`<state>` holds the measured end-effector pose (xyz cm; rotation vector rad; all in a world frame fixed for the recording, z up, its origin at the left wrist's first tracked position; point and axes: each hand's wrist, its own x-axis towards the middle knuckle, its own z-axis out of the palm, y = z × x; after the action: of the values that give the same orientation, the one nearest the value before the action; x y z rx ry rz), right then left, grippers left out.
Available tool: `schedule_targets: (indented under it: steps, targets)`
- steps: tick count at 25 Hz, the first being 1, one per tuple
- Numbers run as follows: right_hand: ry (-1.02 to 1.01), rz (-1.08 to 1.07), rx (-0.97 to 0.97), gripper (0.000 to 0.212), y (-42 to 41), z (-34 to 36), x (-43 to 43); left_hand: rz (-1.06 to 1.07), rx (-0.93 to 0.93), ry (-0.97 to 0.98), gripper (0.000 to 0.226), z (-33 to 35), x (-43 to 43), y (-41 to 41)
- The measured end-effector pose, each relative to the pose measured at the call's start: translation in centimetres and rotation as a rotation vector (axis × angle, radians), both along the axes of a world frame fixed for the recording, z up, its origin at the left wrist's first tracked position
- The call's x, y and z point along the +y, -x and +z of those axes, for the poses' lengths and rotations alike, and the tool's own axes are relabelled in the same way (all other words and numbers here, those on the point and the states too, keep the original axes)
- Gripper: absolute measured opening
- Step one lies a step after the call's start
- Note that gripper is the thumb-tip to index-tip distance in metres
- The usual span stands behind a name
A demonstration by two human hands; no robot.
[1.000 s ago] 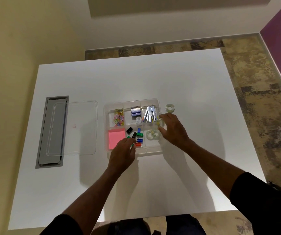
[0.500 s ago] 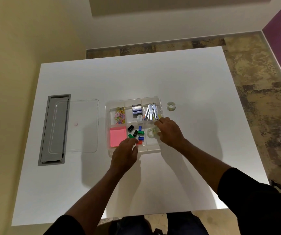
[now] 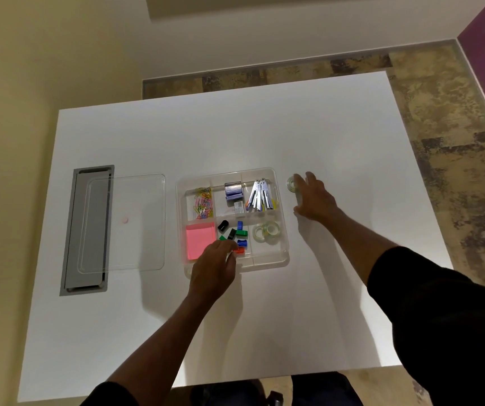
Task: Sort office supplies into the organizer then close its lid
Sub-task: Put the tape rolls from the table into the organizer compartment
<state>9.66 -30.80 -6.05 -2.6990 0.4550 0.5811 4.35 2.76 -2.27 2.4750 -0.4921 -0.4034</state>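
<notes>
A clear plastic organizer (image 3: 282, 200) sits mid-table, divided into compartments. It holds coloured paper clips (image 3: 203, 199), a staple box (image 3: 233, 190), metal clips (image 3: 260, 196), pink sticky notes (image 3: 198, 240), small coloured clips (image 3: 237, 232) and two tape rolls (image 3: 266, 231). A loose tape roll (image 3: 291, 183) lies on the table just right of the organizer. My right hand (image 3: 313, 197) is spread open over the table, fingertips at that roll. My left hand (image 3: 216, 266) rests on the organizer's front edge, fingers curled by a red clip (image 3: 239, 251). The clear lid (image 3: 124, 222) lies flat to the left.
A grey cable hatch (image 3: 89, 230) is set into the white table (image 3: 264, 127) at the left, partly under the lid. Walls stand close on the left and far sides. Tiled floor shows to the right.
My right hand left the tape compartment, where two rolls now lie, and moved right and away to the loose roll outside the organizer. The left hand stayed at the front edge.
</notes>
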Motion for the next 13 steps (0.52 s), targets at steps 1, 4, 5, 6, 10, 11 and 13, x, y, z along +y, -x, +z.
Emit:
schedule_targets:
  steps: [1, 4, 5, 6, 10, 11, 13]
  targets:
    - [0.012, 0.049, 0.013, 0.099, -0.6, -0.3, -0.2, 0.003, 0.004, 0.001, 0.023, -0.2, 0.0, -0.1]
    - [0.100, 0.202, 0.040, 0.090, -1.7, -1.0, -0.1, 0.012, 0.008, 0.000, 0.023, -0.3, 0.0, -0.4]
    - [0.128, 0.228, 0.022, 0.078, -1.8, -1.3, 0.1, 0.013, 0.008, 0.002, 0.023, -0.4, 0.0, -0.6]
    - [0.148, 0.237, -0.008, 0.065, -1.7, -1.3, 0.4, 0.014, 0.010, 0.004, 0.022, -0.4, 0.1, -0.7]
    - [0.155, 0.200, -0.103, 0.031, -0.1, -0.8, 1.3, 0.020, 0.031, 0.005, 0.023, -0.3, 0.1, -0.9]
    - [0.147, 0.189, -0.116, 0.029, 0.6, -0.9, 1.3, 0.020, 0.032, 0.008, 0.023, -0.3, 0.1, -0.9]
    - [0.096, 0.145, -0.137, 0.025, 2.1, -1.0, 1.5, 0.013, 0.028, 0.011, 0.024, -0.1, 0.1, -1.0]
